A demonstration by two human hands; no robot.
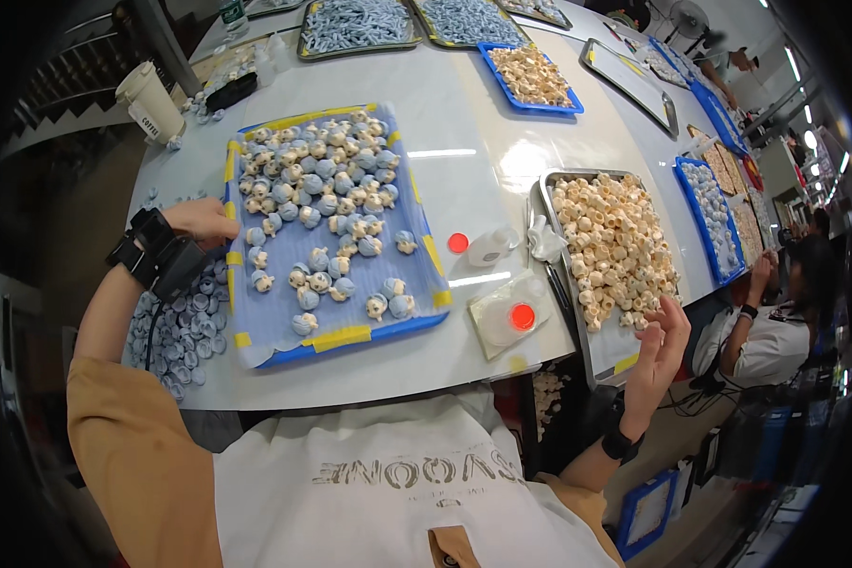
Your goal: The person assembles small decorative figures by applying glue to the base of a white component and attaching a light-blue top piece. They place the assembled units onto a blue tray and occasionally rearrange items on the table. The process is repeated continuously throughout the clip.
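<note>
My left hand (202, 220) is closed at the left rim of a blue tray (350, 333), its fingertips against the edge. The tray is lined with pale blue sheeting and yellow tape. Many small doll-head figures (322, 170) with cream faces and blue caps crowd its far half; fewer lie loosely nearer me. My right hand (658, 355) is open, fingers apart and slightly bent, over the near right corner of a metal tray (601, 364). Cream-coloured hollow head pieces (615, 246) are heaped in that tray. No piece shows between the right fingers.
Loose blue cap pieces (185, 341) lie left of the blue tray. Between the trays stand a white bottle (492, 248), a red lid (458, 243) and a red-topped container (522, 318). A coffee cup (151, 102) stands far left. More trays (530, 76) lie beyond. A co-worker (776, 331) sits at right.
</note>
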